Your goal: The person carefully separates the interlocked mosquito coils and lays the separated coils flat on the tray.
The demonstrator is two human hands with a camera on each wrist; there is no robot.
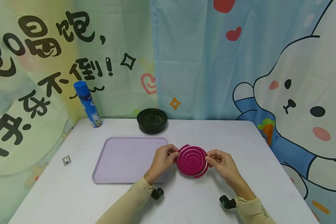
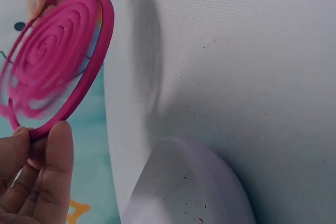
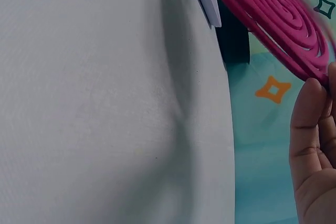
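A magenta mosquito coil (image 1: 191, 160) is held up above the table between both hands. My left hand (image 1: 164, 159) pinches its left edge between thumb and fingers, and my right hand (image 1: 222, 164) pinches the right edge. In the left wrist view the coil (image 2: 50, 51) hangs tilted, its outer ring standing apart from the inner turns; the left thumb and fingertips (image 2: 59, 140) grip that ring. From the right wrist the coil (image 3: 278, 11) shows several close turns, with the right fingers (image 3: 310, 103) on its rim.
A lilac tray (image 1: 123, 161) lies left of the coil, partly behind the left hand. A round black slotted holder (image 1: 152, 121) stands at the table's back edge. A blue spray can (image 1: 89, 105) is at the back left, and a small silvery square packet (image 1: 66, 160) lies near the left edge.
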